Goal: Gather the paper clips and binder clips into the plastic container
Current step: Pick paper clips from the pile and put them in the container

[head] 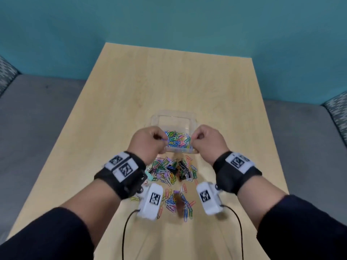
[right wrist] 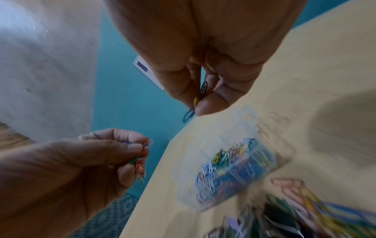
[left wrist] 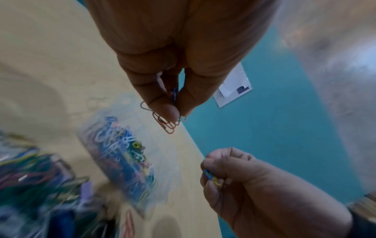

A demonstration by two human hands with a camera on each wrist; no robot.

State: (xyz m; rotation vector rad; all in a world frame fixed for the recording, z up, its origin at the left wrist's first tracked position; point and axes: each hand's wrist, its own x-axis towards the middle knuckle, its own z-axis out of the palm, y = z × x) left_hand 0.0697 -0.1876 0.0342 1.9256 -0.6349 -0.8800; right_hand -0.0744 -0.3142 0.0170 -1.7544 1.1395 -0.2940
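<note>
Left hand [head: 148, 140] hovers over the near left corner of the plastic container [head: 174, 120], fingers curled, thumb and fingertips pinching a few paper clips [left wrist: 165, 124], reddish and blue ones among them. Between the two hands, the clear plastic container sits around the middle of the light wooden surface [head: 116, 102], with a layer of colourful paper clips [head: 177, 140] heaped in its near half. Right hand [head: 206, 140] hovers over the container's near right corner, fingers likewise curled, pinching a small bunch of blue and yellow clips [right wrist: 198, 98] between thumb and fingertips. Toward the near edge of the surface, just in front of the container, lies a loose pile of paper clips mixed with black binder clips [head: 178, 168], and a smaller scatter of clips [head: 180, 203] lies nearer still, between the wrists. Both wrists wear black straps carrying white camera units.
</note>
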